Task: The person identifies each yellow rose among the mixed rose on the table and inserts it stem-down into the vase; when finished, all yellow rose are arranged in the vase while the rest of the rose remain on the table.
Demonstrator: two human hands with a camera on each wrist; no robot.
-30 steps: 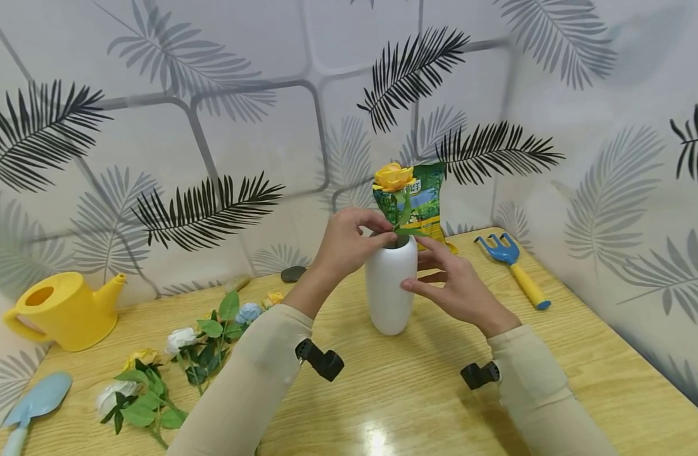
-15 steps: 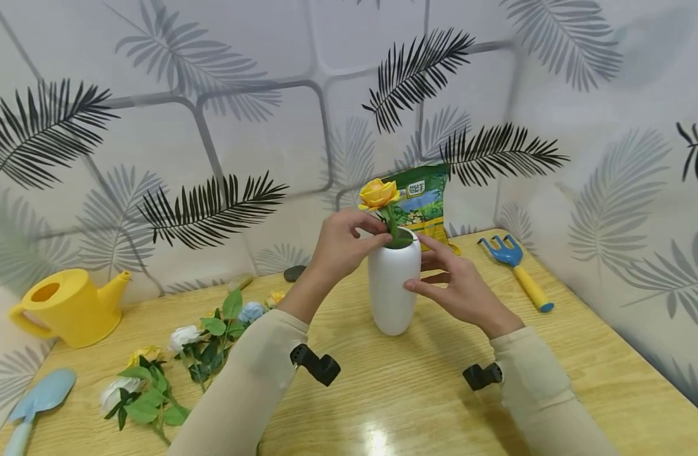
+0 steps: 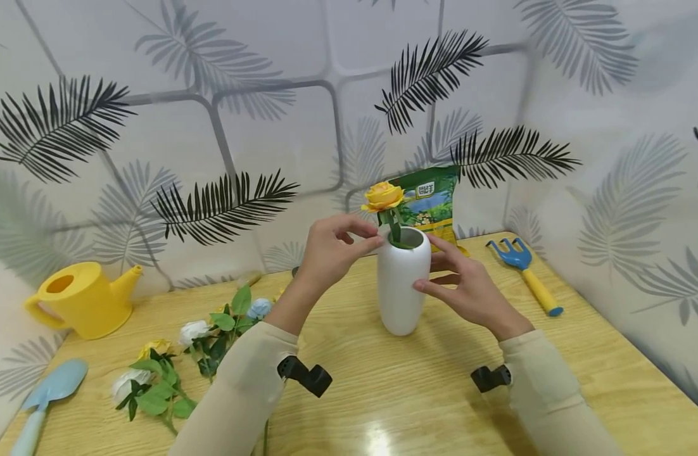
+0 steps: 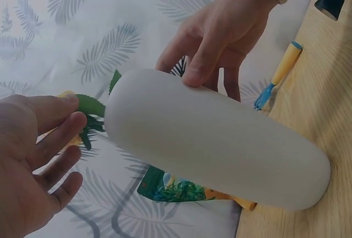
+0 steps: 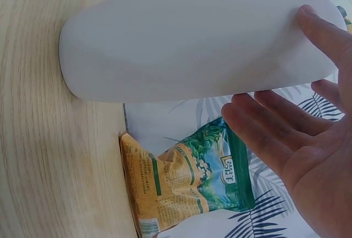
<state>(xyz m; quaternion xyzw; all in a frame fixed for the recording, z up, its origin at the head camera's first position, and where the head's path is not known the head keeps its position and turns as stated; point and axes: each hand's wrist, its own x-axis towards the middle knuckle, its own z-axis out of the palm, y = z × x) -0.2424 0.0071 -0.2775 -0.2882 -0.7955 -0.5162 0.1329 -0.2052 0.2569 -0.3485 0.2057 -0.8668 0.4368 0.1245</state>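
A white vase (image 3: 405,285) stands upright on the wooden table, with a yellow rose (image 3: 383,197) rising from its mouth and leaning left. My right hand (image 3: 463,285) holds the vase from the right, thumb on the near side and fingers on the far side; the right wrist view shows this grip close up. Left of the rim is my left hand (image 3: 337,250), thumb and fingertips near the rose's stem and fingers loosely bent. In the left wrist view those fingertips overlap the edge of a green leaf (image 4: 91,106). The lower stem is hidden inside the vase.
Several loose roses, including a white rose (image 3: 131,385) and a blue rose (image 3: 260,308), lie at left near a yellow watering can (image 3: 89,301) and a light-blue trowel (image 3: 55,383). Behind the vase stands a green-and-yellow bag (image 3: 434,202); a blue hand fork (image 3: 526,272) lies right.
The yellow rose has sunk lower and tipped left against the rim. My left fingers, earlier pinching its stem, have drawn away to the left. My right hand stays on the vase.
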